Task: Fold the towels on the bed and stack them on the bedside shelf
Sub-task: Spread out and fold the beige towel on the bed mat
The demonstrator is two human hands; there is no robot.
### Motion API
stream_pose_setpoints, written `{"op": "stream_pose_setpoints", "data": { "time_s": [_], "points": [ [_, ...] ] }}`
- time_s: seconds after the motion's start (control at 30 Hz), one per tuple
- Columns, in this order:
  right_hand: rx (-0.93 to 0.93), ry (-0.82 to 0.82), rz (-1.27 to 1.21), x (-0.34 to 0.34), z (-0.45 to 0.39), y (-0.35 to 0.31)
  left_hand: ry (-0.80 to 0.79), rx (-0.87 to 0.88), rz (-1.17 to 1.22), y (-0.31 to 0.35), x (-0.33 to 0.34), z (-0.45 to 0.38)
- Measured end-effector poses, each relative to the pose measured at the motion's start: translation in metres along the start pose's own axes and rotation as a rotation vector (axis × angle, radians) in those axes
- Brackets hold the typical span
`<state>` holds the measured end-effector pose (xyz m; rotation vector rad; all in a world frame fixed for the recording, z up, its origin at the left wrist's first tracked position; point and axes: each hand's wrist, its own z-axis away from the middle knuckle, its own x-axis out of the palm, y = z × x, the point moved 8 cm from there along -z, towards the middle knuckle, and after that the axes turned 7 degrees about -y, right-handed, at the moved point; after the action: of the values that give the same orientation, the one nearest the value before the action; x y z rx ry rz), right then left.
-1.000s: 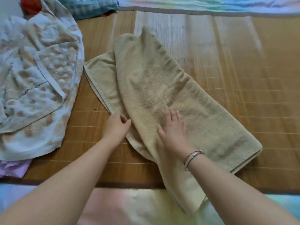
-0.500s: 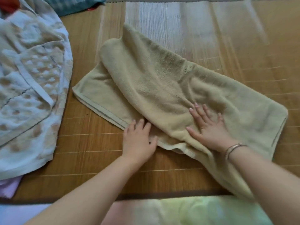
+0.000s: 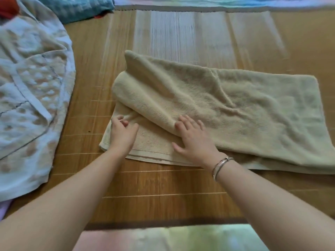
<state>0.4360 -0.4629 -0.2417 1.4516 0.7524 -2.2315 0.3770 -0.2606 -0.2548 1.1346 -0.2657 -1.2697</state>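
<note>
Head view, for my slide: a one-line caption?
Both hands, left hand and right hand, smoothing a half-folded beige towel on a bamboo mat.

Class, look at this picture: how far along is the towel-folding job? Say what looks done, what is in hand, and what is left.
Done: the beige towel lies doubled over on the mat, still rumpled. In hand: the left hand grips its lower layer near the corner, and the right hand rests flat on the upper layer. Left: finishing this fold, the patterned towel and teal towel lying unfolded, and all stacking; no shelf is in view.
</note>
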Motion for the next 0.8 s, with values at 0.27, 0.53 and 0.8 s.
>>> {"op": "stream_pose_setpoints", "data": {
  "time_s": [0.27, 0.53, 0.8],
  "points": [
    [0.048, 0.077, -0.154, 0.001, -0.029, -0.024, -0.184, -0.017, 0.172, -0.001, -0.016, -0.021],
    [0.055, 0.075, -0.266, 0.001, -0.025, -0.019, -0.179, 0.057, 0.147, 0.031, -0.039, -0.066],
    [0.171, 0.068, -0.012, 0.012, -0.035, -0.017, -0.217, 0.209, -0.113, 0.070, -0.044, -0.090]
  ]
}}
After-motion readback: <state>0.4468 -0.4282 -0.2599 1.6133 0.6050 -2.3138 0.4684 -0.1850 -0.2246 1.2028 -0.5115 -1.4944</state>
